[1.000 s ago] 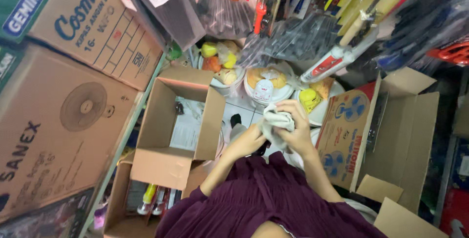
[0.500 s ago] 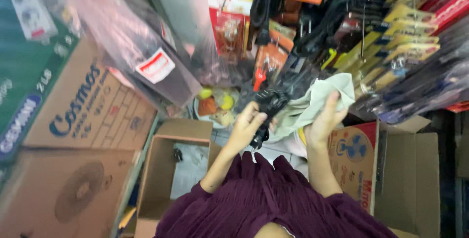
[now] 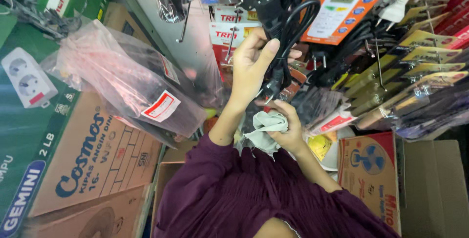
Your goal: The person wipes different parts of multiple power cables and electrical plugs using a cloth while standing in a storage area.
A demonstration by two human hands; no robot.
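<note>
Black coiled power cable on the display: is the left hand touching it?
Touching. The head view shows the left hand with fingers wrapped around the black coiled power cable.

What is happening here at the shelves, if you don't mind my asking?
A person in a dark purple top stands among hanging goods and cardboard boxes. The left hand is raised and grips a coiled black power cable hanging at the display. The right hand holds a crumpled pale grey-green cloth just below the cable's lower end. A clear plastic bag of dark goods hangs to the left, above a brown cardboard fan box.
</note>
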